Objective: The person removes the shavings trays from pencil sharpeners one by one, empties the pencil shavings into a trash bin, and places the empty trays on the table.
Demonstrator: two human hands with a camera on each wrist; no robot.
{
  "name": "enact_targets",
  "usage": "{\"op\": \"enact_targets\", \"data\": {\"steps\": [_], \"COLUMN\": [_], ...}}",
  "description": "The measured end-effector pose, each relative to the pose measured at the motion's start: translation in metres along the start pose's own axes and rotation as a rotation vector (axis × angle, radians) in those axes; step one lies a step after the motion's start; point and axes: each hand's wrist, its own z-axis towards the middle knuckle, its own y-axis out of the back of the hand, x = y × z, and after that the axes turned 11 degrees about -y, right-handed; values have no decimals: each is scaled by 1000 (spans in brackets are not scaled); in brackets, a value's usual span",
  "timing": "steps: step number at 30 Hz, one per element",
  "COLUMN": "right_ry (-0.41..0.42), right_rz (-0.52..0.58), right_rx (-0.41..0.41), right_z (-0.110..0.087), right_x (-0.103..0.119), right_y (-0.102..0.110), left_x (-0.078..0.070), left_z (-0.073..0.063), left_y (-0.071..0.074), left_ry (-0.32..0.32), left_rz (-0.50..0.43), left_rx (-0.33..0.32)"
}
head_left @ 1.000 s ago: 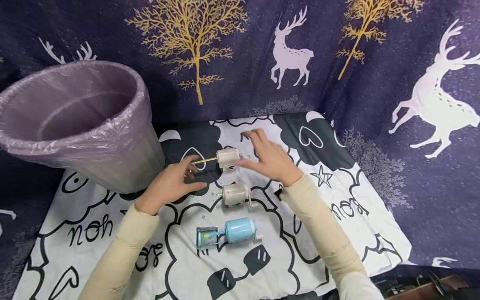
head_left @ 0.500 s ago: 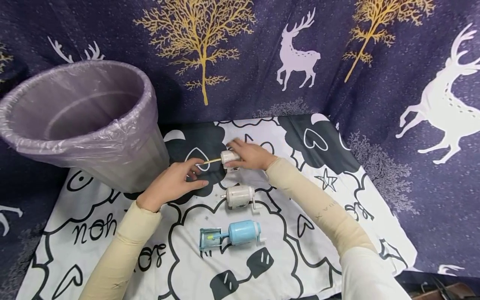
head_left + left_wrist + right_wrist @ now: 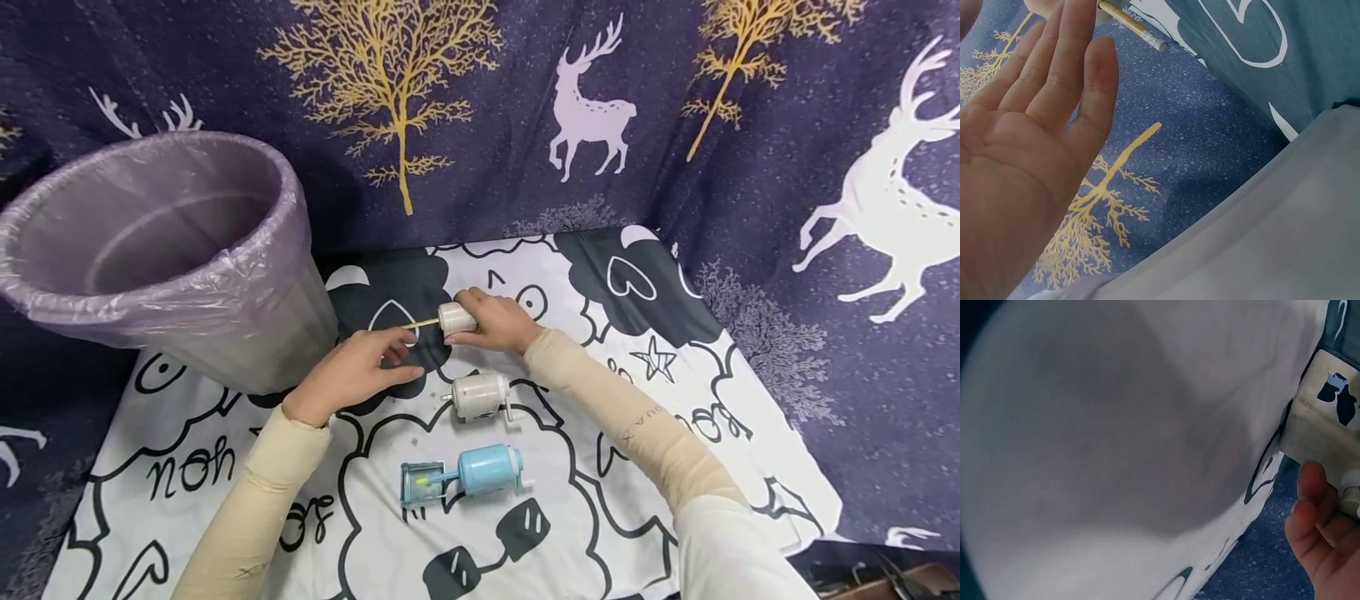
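Observation:
My right hand (image 3: 495,323) grips the body of the farthest hand-crank pencil sharpener (image 3: 455,319), which is off-white and lies with its front facing left. In the right wrist view the fingers curl at the side of this sharpener (image 3: 1316,422). A yellow pencil (image 3: 424,322) sticks out of its front. Near the pencil's outer end is my left hand (image 3: 356,371), thumb spread apart. The left wrist view shows the fingers of the left hand (image 3: 1035,119) fairly straight, with the white-tipped end of the pencil (image 3: 1132,24) protruding beyond them.
A second off-white sharpener (image 3: 477,396) with a crank stands just nearer. Closer still lies a light-blue sharpener (image 3: 483,469) with its front frame drawn out. A large lined bin (image 3: 288,292) rises at the left. Patterned cloth (image 3: 247,525) covers the table; a dark curtain (image 3: 495,183) hangs behind.
My right hand has come down and left from beside the far sharpener and now grips its body. The left hand has stayed by the pencil's end, shifting slightly.

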Motion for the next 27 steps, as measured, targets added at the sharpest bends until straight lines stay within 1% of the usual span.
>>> {"op": "enact_targets", "data": {"steps": [2, 6, 10, 13, 16, 18, 20, 23, 25, 27], "right_ry": [-10, -45, -73, -59, -26, -7, 14, 28, 31, 39], "right_rz": [-2, 58, 171, 261, 345, 393, 426, 437, 427, 409], "right_rx": [-14, -20, -16, -43, -81, -97, -98, -88, -89, -97], "right_z": [-1, -3, -10, -17, -21, -25, -28, -35, -41, -46], "right_x": [-2, -8, -6, 3, 16, 26, 35, 45, 50, 52], "right_y": [0, 3, 15, 31, 47, 57, 63, 71, 74, 77], "left_x": [0, 1, 3, 2, 0, -3, -7, -14, -19, -22], "left_z": [2, 7, 8, 9, 13, 17, 23, 28, 29, 28], "left_y": [-2, -6, -10, -9, -9, -9, -11, -15, -16, -16], "left_ry": [-3, -15, -23, -15, 3, 0, -28, -87, -126, -143], "left_rz": [7, 14, 20, 19, -14, -45, -75, -102, -121, -133], "left_rx": [0, 7, 19, 6, -25, -49, -91, -175, -229, -257]}}
